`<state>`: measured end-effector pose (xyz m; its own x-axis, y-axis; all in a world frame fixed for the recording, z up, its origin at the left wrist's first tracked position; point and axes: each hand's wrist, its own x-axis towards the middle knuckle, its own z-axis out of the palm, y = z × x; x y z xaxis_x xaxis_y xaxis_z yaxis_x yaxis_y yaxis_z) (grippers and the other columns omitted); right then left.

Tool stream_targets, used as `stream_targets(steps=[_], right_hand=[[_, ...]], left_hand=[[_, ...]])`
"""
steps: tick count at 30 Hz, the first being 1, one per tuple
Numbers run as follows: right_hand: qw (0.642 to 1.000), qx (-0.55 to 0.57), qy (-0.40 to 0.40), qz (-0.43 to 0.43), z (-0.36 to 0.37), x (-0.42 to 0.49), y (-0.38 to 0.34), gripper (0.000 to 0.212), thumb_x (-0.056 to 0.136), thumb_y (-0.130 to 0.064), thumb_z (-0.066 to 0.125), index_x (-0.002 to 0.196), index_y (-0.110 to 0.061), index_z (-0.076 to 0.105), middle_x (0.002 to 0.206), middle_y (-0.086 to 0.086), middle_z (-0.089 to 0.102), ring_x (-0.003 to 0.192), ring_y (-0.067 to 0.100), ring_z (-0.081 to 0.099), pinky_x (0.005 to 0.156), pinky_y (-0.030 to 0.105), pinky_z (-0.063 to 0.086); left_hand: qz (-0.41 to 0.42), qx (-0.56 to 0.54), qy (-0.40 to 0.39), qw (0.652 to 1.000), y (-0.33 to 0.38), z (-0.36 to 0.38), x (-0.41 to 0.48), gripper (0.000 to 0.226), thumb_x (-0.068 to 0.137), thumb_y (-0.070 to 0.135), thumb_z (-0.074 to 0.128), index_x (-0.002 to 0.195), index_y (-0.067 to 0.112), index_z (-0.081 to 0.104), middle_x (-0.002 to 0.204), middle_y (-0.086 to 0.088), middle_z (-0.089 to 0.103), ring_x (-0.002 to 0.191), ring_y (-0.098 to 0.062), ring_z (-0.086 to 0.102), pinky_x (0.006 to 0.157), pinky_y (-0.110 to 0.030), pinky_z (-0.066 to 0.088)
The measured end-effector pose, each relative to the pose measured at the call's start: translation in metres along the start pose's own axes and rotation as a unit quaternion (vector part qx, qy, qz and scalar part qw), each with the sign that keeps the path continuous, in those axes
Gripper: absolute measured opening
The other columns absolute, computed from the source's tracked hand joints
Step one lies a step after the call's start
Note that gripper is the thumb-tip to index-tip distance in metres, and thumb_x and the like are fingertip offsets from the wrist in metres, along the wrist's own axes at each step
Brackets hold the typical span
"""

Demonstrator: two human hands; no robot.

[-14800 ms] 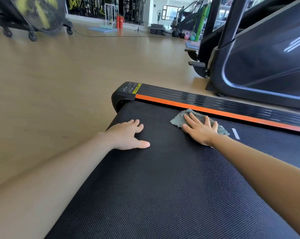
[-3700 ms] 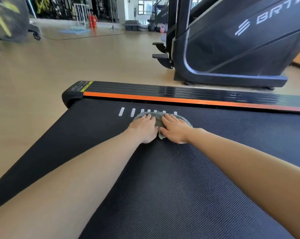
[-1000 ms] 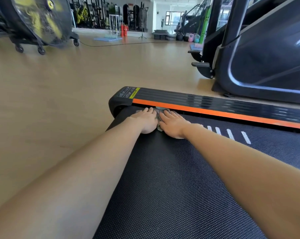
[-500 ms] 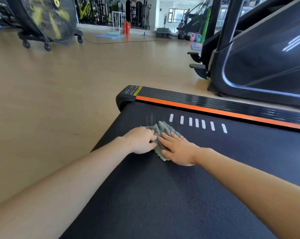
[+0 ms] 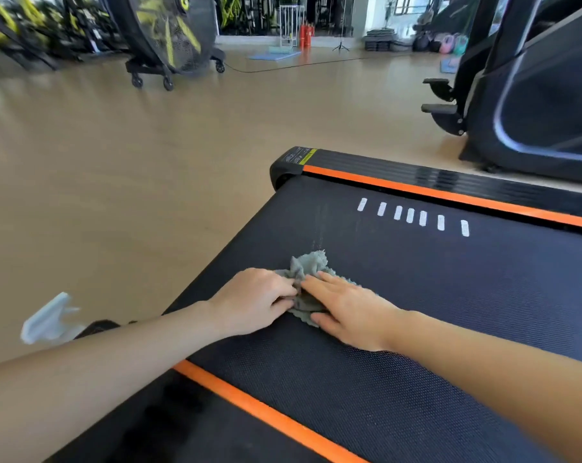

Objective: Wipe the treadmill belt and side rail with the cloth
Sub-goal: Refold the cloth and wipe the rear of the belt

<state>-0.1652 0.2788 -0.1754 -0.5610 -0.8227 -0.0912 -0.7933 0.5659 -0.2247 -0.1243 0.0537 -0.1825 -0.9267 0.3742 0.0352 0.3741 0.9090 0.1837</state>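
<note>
Indoor gym, seen from above a treadmill. The textured black treadmill belt (image 5: 416,312) carries a row of 7 white marks (image 5: 410,215) and runs beside a ribbed side rail (image 5: 450,182) edged in orange. A second large black exercise machine (image 5: 533,105) stands just beyond the rail on the right. The open floor (image 5: 149,162) is pale wood-look. At the back left, a big drum fan (image 5: 169,31) sits on a wheeled frame near a line of yellow-and-black machines (image 5: 32,28). Along the far wall: coloured kettlebells (image 5: 451,45), a stack of dark mats (image 5: 378,41), a blue floor mat (image 5: 273,55) and 2 red cylinders (image 5: 305,35).
</note>
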Motion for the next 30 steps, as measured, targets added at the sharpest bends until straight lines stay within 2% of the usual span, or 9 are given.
stream_targets(steps=[3, 6, 12, 19, 22, 24, 27, 28, 30], right_hand=[[0.999, -0.012, -0.036, 0.028, 0.004, 0.026, -0.009, 0.071, 0.102, -0.056, 0.030, 0.153, -0.044, -0.018, 0.167, 0.007, 0.002, 0.152, 0.039, -0.003, 0.122, 0.054, 0.001], [0.995, -0.059, -0.078, 0.032, 0.014, 0.059, -0.010, 0.061, 0.100, -0.062, 0.014, 0.152, -0.049, -0.015, 0.166, 0.002, -0.013, 0.149, 0.043, -0.014, 0.116, 0.067, -0.005], [0.986, -0.038, -0.071, 0.145, 0.000, 0.085, 0.029, 0.055, 0.103, -0.052, 0.010, 0.156, -0.044, -0.004, 0.166, -0.010, -0.011, 0.151, 0.038, -0.012, 0.118, 0.064, -0.004], [0.983, -0.001, -0.060, -0.175, 0.034, 0.045, -0.056, 0.052, 0.107, -0.040, 0.025, 0.158, -0.032, 0.016, 0.166, -0.013, 0.006, 0.152, 0.014, -0.006, 0.124, 0.046, -0.001], [0.997, 0.027, 0.004, -0.075, 0.025, 0.049, -0.027, 0.050, 0.107, -0.035, 0.033, 0.155, -0.023, 0.028, 0.165, -0.004, 0.017, 0.153, 0.015, 0.006, 0.124, 0.041, 0.010], [0.999, 0.044, 0.022, 0.013, 0.014, 0.052, -0.022, 0.045, 0.107, -0.032, 0.035, 0.149, -0.018, 0.042, 0.160, 0.002, 0.033, 0.150, 0.020, 0.022, 0.121, 0.036, 0.019], [0.979, 0.174, 0.022, 0.099, 0.000, 0.058, -0.065, 0.030, 0.106, -0.037, 0.037, 0.108, -0.027, 0.065, 0.094, -0.001, 0.067, 0.091, 0.019, 0.062, 0.081, 0.034, 0.046], [0.970, 0.221, 0.003, 0.105, -0.003, 0.061, -0.090, 0.031, 0.106, -0.038, 0.038, 0.090, -0.027, 0.062, 0.077, -0.002, 0.058, 0.071, 0.016, 0.055, 0.068, 0.031, 0.042], [0.949, 0.302, -0.052, 0.080, -0.001, 0.071, -0.137, 0.033, 0.105, -0.040, 0.039, 0.085, -0.022, 0.058, 0.078, -0.003, 0.052, 0.067, 0.014, 0.045, 0.067, 0.030, 0.040]], left_hand=[[-0.012, -0.021, -0.011, 1.000, -0.001, -0.014, -0.014, 0.027, 0.097, 0.036, 0.048, 0.107, 0.024, 0.071, 0.111, 0.009, 0.068, 0.107, -0.010, 0.056, 0.092, -0.031, 0.047], [-0.055, -0.020, -0.021, 0.998, -0.003, -0.033, -0.034, 0.030, 0.097, 0.034, 0.049, 0.101, 0.023, 0.076, 0.099, 0.007, 0.074, 0.096, -0.012, 0.062, 0.087, -0.033, 0.050], [-0.193, -0.031, -0.020, 0.980, -0.028, -0.090, -0.061, 0.020, 0.097, 0.021, 0.062, 0.109, 0.025, 0.078, 0.109, 0.012, 0.075, 0.095, -0.002, 0.068, 0.093, -0.032, 0.054], [-0.191, -0.049, 0.017, 0.980, -0.010, -0.104, -0.068, 0.020, 0.097, 0.025, 0.062, 0.111, 0.025, 0.076, 0.107, 0.012, 0.074, 0.092, 0.000, 0.066, 0.081, -0.009, 0.046], [-0.152, -0.050, -0.032, 0.987, -0.017, -0.103, -0.093, 0.023, 0.097, 0.024, 0.062, 0.115, 0.025, 0.075, 0.103, 0.018, 0.070, 0.090, 0.009, 0.061, 0.083, -0.002, 0.042], [-0.161, -0.071, -0.025, 0.984, -0.033, -0.110, -0.111, 0.022, 0.097, 0.024, 0.062, 0.114, 0.026, 0.076, 0.107, 0.015, 0.073, 0.095, 0.004, 0.065, 0.092, -0.016, 0.050], [-0.198, -0.078, 0.020, 0.977, -0.067, -0.122, -0.127, 0.019, 0.096, 0.028, 0.063, 0.108, 0.031, 0.077, 0.102, 0.015, 0.075, 0.095, -0.003, 0.068, 0.092, -0.034, 0.054], [-0.206, -0.079, 0.034, 0.975, -0.076, -0.125, -0.130, 0.018, 0.095, 0.029, 0.063, 0.107, 0.032, 0.077, 0.099, 0.015, 0.075, 0.093, -0.004, 0.068, 0.092, -0.035, 0.054], [-0.206, -0.092, 0.063, 0.972, -0.091, -0.132, -0.132, 0.019, 0.095, 0.029, 0.064, 0.108, 0.032, 0.077, 0.097, 0.014, 0.074, 0.093, -0.005, 0.068, 0.092, -0.035, 0.053]])
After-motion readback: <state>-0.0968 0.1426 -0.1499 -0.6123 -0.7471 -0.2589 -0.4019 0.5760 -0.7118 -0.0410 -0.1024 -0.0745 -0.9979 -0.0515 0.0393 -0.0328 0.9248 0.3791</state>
